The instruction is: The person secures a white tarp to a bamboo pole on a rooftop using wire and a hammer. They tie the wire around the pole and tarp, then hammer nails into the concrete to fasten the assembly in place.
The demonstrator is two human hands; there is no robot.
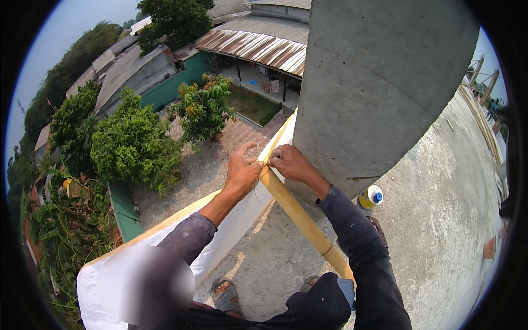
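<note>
Yellow, round bamboo pole (300,212), one: upper end between the hands, against a white, flexible sheet (234,245); it could slip sideways should the thin, dark, wire-like strand (256,190) there sit slack. Strand: could snap if over-tightened (loose tail dangling). Right hand (290,161): fingertips bunched, apparently pinching strand at pole end. Left hand (242,169): fingers half-curled, thumb near strand; grip cannot be told.

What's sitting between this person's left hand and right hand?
In the head view, the upper end of a bamboo pole and a narrow yellow strip lie between the left hand and right hand.
</note>
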